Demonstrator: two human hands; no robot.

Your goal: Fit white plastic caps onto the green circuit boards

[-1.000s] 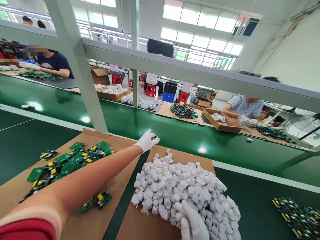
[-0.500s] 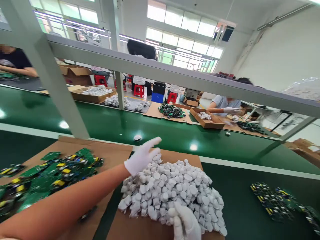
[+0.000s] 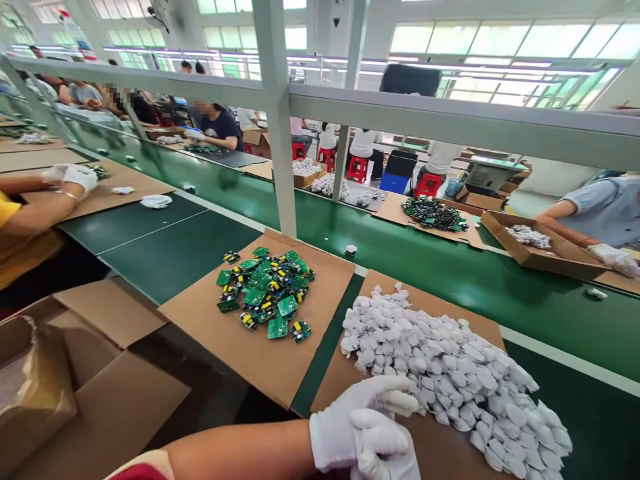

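My left hand (image 3: pixel 345 417) and my right hand (image 3: pixel 387 450), both in white gloves, are together at the near edge of the pile of white pieces (image 3: pixel 440 363). The fingers of my left hand are bent, reaching past the right hand. My right hand is closed in front of the left, its thumb and fingers pressed together. Whatever is between them is hidden. The small, rounded white pieces lie heaped on a cardboard sheet (image 3: pixel 333 393). To the left, green circuit boards (image 3: pixel 267 290) with yellow parts are piled on another cardboard sheet (image 3: pixel 200 313).
A green conveyor belt (image 3: pixel 425 267) runs behind the piles, carrying a small white piece (image 3: pixel 351 250). A grey frame post (image 3: pixel 275 133) stands at its near side. An opened carton (image 3: pixel 105 373) is at lower left. Co-workers sit at left and across the belt.
The view has swung left. My left hand has come back from beside the belt to meet my right hand at the near edge of the white pile, its fingers now bent.
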